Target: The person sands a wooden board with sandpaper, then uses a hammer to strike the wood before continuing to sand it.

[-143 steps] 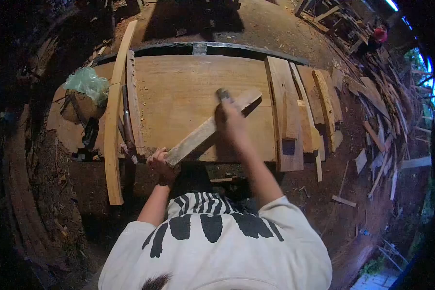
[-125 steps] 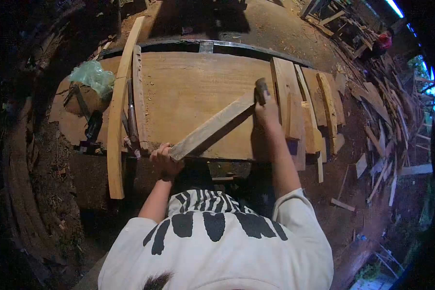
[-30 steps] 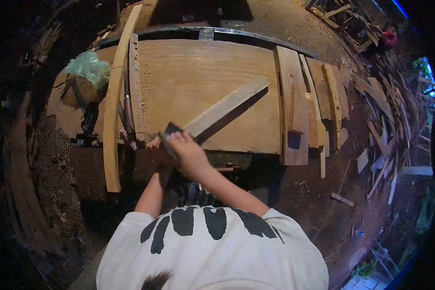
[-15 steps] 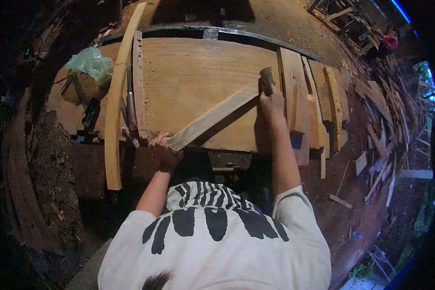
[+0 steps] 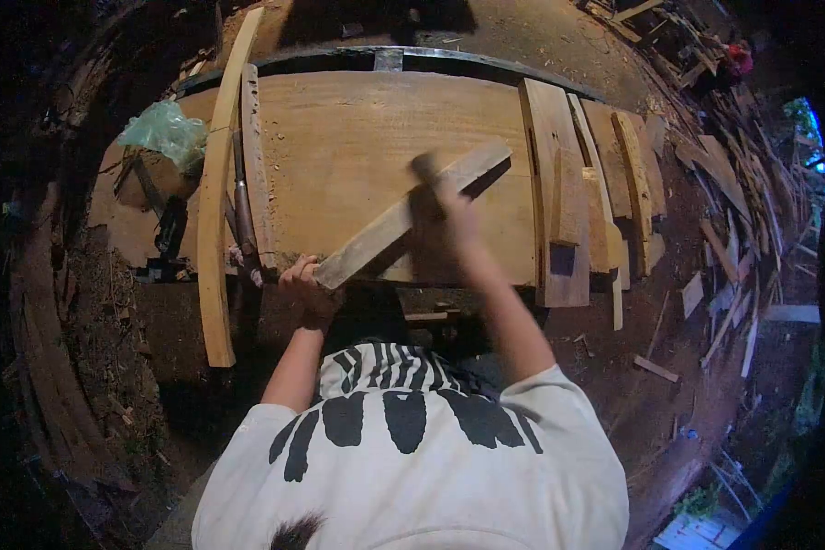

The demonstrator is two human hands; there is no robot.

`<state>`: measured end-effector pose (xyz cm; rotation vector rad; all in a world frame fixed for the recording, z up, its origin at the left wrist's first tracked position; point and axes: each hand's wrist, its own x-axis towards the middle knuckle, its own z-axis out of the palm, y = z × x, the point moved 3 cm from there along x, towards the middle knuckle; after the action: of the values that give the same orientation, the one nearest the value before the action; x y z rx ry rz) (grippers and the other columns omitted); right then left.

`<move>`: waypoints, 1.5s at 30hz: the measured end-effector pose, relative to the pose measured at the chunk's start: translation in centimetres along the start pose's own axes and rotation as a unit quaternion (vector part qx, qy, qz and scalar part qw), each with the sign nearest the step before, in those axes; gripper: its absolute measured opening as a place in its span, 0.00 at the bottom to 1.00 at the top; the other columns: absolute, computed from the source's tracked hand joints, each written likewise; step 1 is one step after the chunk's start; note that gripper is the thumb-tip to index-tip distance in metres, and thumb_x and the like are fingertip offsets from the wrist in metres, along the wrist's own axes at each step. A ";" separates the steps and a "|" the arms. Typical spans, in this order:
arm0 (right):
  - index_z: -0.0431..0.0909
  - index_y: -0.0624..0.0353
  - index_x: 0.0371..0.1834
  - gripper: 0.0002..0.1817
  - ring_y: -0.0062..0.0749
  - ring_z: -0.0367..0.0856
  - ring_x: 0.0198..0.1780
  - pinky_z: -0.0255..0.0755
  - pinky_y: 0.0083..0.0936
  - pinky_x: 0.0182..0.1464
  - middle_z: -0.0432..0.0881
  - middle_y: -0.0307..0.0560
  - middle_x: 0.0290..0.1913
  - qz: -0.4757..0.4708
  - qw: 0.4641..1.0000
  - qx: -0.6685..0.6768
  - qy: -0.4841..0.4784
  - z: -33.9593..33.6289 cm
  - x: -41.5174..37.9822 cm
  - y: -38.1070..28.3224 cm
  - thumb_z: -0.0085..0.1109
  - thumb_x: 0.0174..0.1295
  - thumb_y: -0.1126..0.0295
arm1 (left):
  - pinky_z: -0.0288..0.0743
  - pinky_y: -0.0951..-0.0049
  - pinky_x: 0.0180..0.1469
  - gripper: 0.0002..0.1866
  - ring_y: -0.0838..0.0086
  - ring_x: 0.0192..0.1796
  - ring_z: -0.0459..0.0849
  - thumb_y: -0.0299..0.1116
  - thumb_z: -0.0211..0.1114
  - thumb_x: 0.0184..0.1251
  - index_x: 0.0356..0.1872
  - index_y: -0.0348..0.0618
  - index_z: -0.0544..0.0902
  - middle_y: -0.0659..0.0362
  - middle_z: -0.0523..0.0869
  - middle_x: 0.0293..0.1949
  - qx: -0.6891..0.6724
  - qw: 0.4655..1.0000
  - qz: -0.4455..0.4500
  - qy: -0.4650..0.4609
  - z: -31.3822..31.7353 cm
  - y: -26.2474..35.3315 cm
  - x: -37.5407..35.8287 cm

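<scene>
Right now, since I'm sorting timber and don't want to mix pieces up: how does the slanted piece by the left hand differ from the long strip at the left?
The slanted piece is shorter; the long strip overhangs the bench front and back. The slanted piece looks greyer, the long strip yellower. The left hand steadies the slanted piece; neither hand touches the long strip. Both are wooden.

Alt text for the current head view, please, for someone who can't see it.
A person's left hand steadies the near end of a wooden bar lying diagonally on a wide workbench, while the right hand, blurred, holds a dark block-like tool at the bar. Wood pieces lie to the right; a crumpled plastic bag sits at left.
</scene>
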<state>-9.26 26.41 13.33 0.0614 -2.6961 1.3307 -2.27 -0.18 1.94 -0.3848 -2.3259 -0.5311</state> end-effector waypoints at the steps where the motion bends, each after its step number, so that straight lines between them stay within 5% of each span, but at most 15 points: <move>1: 0.73 0.59 0.55 0.23 0.58 0.78 0.48 0.74 0.42 0.48 0.78 0.62 0.45 0.059 0.997 0.035 0.023 -2.3 1.4 1.7 0.60 0.53 0.76 | 0.59 0.54 0.56 0.28 0.59 0.55 0.73 0.60 0.52 0.62 0.49 0.45 0.69 0.54 0.75 0.48 -0.001 1.000 0.000 0.000 -0.3 0.1 0.3; 6: 0.76 0.67 0.44 0.15 0.62 0.80 0.41 0.75 0.42 0.40 0.80 0.68 0.37 0.178 0.950 -0.190 0.174 -5.8 5.0 9.0 0.58 0.61 0.65 | 0.59 0.54 0.55 0.29 0.57 0.54 0.74 0.59 0.52 0.63 0.49 0.43 0.69 0.53 0.76 0.47 0.010 0.999 0.025 0.020 1.4 -0.8 -1.2; 10: 0.75 0.69 0.46 0.12 0.59 0.81 0.42 0.74 0.38 0.37 0.80 0.67 0.39 -0.088 0.911 0.075 0.395 -3.1 2.9 11.4 0.54 0.66 0.70 | 0.58 0.54 0.56 0.27 0.57 0.53 0.74 0.58 0.51 0.64 0.48 0.43 0.69 0.53 0.76 0.46 -0.018 1.000 0.002 0.019 -0.7 1.0 1.3; 11: 0.74 0.68 0.49 0.12 0.58 0.81 0.43 0.74 0.37 0.38 0.80 0.65 0.39 -0.103 0.904 -0.132 0.395 -3.5 2.0 10.6 0.53 0.67 0.72 | 0.58 0.57 0.56 0.25 0.57 0.53 0.74 0.54 0.55 0.64 0.48 0.43 0.70 0.52 0.77 0.46 -0.026 0.999 0.005 -0.026 -1.3 1.3 1.9; 14: 0.73 0.68 0.52 0.15 0.58 0.81 0.45 0.75 0.37 0.40 0.80 0.66 0.42 -0.056 0.912 0.052 0.403 -3.4 1.8 10.4 0.54 0.67 0.69 | 0.59 0.58 0.56 0.22 0.58 0.53 0.74 0.50 0.58 0.65 0.47 0.42 0.71 0.51 0.77 0.48 -0.051 0.996 0.006 -0.071 -2.7 2.1 2.5; 15: 0.72 0.66 0.58 0.19 0.59 0.71 0.62 0.71 0.39 0.58 0.74 0.69 0.57 0.044 0.936 -0.006 0.350 -3.7 1.6 10.5 0.53 0.66 0.70 | 0.61 0.57 0.57 0.22 0.58 0.54 0.74 0.50 0.57 0.66 0.46 0.40 0.72 0.50 0.78 0.49 -0.070 0.996 -0.004 -0.062 -3.1 2.3 2.8; 19: 0.75 0.70 0.51 0.19 0.59 0.81 0.47 0.75 0.37 0.40 0.81 0.69 0.42 -0.029 0.888 -0.099 0.448 -3.6 2.0 11.5 0.55 0.67 0.63 | 0.67 0.58 0.58 0.24 0.58 0.54 0.76 0.48 0.57 0.67 0.51 0.35 0.73 0.50 0.78 0.52 -0.298 0.950 -0.094 0.000 -3.3 3.7 3.9; 21: 0.78 0.69 0.43 0.18 0.59 0.82 0.40 0.74 0.37 0.34 0.82 0.66 0.34 -0.012 0.878 -0.075 0.473 -3.6 1.9 11.9 0.57 0.66 0.61 | 0.78 0.66 0.51 0.25 0.64 0.52 0.77 0.42 0.53 0.70 0.60 0.34 0.70 0.49 0.76 0.57 -0.558 0.780 -0.282 -0.019 -2.0 2.8 3.6; 22: 0.78 0.69 0.43 0.18 0.59 0.82 0.40 0.74 0.37 0.34 0.82 0.66 0.34 -0.006 0.876 -0.072 0.476 -3.6 1.7 11.8 0.57 0.66 0.61 | 0.78 0.66 0.51 0.25 0.64 0.52 0.77 0.42 0.53 0.70 0.60 0.34 0.70 0.49 0.76 0.57 -0.556 0.782 -0.279 -0.025 -3.3 3.8 4.7; 24: 0.80 0.66 0.35 0.17 0.56 0.82 0.33 0.71 0.36 0.28 0.81 0.63 0.27 0.028 0.888 -0.055 0.456 -3.9 1.7 11.7 0.58 0.66 0.59 | 0.82 0.77 0.42 0.26 0.69 0.52 0.80 0.36 0.49 0.70 0.67 0.36 0.65 0.48 0.73 0.62 -0.754 0.556 -0.324 -0.134 -5.7 7.1 7.7; 25: 0.79 0.62 0.48 0.14 0.56 0.80 0.50 0.74 0.38 0.50 0.81 0.64 0.47 0.098 0.919 0.004 0.383 -4.2 1.5 11.8 0.53 0.68 0.63 | 0.82 0.77 0.42 0.26 0.69 0.52 0.80 0.36 0.49 0.70 0.67 0.36 0.65 0.48 0.73 0.62 -0.752 0.557 -0.322 -0.140 -5.5 6.4 7.5; 29: 0.79 0.63 0.45 0.13 0.55 0.80 0.49 0.74 0.38 0.49 0.82 0.63 0.45 0.103 0.914 0.050 0.390 -4.1 1.6 11.7 0.52 0.68 0.64 | 0.78 0.62 0.55 0.20 0.55 0.69 0.66 0.31 0.56 0.70 0.61 0.41 0.68 0.53 0.69 0.66 -0.647 0.717 -0.172 -0.196 -4.5 4.4 9.0; 31: 0.79 0.64 0.43 0.13 0.53 0.81 0.47 0.74 0.38 0.47 0.82 0.61 0.43 0.053 0.904 -0.074 0.418 -4.0 1.8 11.5 0.52 0.68 0.64 | 0.78 0.58 0.55 0.22 0.52 0.68 0.68 0.26 0.62 0.65 0.59 0.39 0.68 0.51 0.72 0.64 -0.346 0.908 0.236 -0.009 -7.3 7.6 12.3; 37: 0.79 0.64 0.41 0.14 0.53 0.81 0.46 0.75 0.38 0.44 0.81 0.63 0.42 0.092 0.916 0.048 0.388 -4.2 1.7 11.5 0.53 0.67 0.62 | 0.73 0.48 0.60 0.31 0.44 0.63 0.73 0.28 0.68 0.59 0.63 0.46 0.64 0.42 0.75 0.59 -0.214 0.928 0.271 -0.138 -7.5 7.7 11.9; 45: 0.79 0.65 0.41 0.13 0.53 0.81 0.44 0.74 0.37 0.45 0.81 0.62 0.40 0.055 0.907 0.032 0.416 -4.1 1.9 11.6 0.56 0.66 0.63 | 0.76 0.49 0.58 0.29 0.45 0.62 0.75 0.26 0.70 0.56 0.58 0.42 0.67 0.44 0.76 0.57 -0.293 0.921 0.248 -0.063 -7.5 8.0 11.5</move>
<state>-11.87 36.75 6.97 -0.5351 -1.9411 1.1128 -2.72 4.64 17.09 -1.2805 -2.0250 -0.9542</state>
